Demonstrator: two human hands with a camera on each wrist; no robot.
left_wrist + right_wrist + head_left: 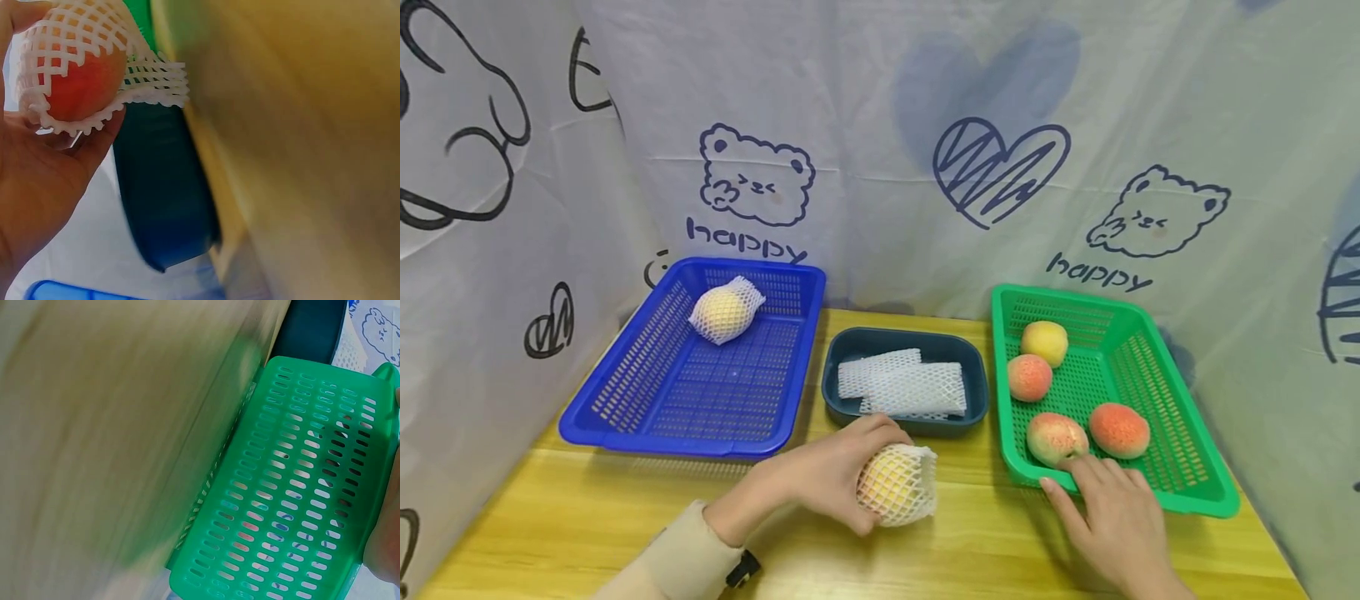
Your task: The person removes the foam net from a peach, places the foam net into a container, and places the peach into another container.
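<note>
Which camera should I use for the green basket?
The head view: it shows the green basket from above, with its rim and the four peaches inside. The right wrist view shows one slotted outer wall up close, the inside barely glimpsed. The left wrist view catches only a green patch at the top edge.

A plain beige sleeve point(666, 560) covers the left arm, its cuff point(717, 530) ending short of the bare wrist point(747, 504). A small, angular black fitting point(743, 570) juts out beside that cuff, its exact kind unclear. The left fingers point(878, 427) and right fingers point(1097, 477) are bare, as is the right wrist point(1142, 571).
</note>
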